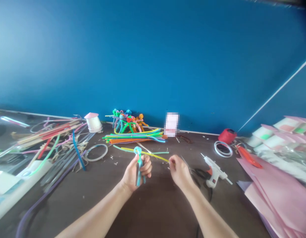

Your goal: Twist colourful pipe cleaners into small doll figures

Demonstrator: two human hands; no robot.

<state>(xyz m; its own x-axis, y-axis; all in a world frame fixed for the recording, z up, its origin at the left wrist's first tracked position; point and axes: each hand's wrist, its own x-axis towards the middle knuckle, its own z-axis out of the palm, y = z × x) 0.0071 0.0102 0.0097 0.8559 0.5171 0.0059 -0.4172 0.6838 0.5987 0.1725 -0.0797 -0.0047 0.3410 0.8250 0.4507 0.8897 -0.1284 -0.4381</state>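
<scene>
My left hand (pixel 137 172) is closed around a light-blue pipe cleaner figure (pixel 138 165), with a looped top above the thumb and legs hanging below. My right hand (pixel 180 172) is closed, with thumb and index finger pinched at the end of a yellow pipe cleaner (pixel 157 157). The yellow strand stretches left behind the blue figure. A pale green pipe cleaner (pixel 119 147) crosses behind my left hand too. Beyond them lies a bundle of coloured pipe cleaners (pixel 135 136), and several finished pipe cleaner figures (pixel 129 122) stand by the wall.
On the right are a white glue gun (pixel 216 172), rings (pixel 222 149), a red thread spool (pixel 227 136), orange-handled cutters (pixel 249 157) and pink sheets (pixel 279 188). Loose sticks and strands (pixel 61 142), a ring (pixel 96 152) and a small pink-topped tower (pixel 93 123) are on the left.
</scene>
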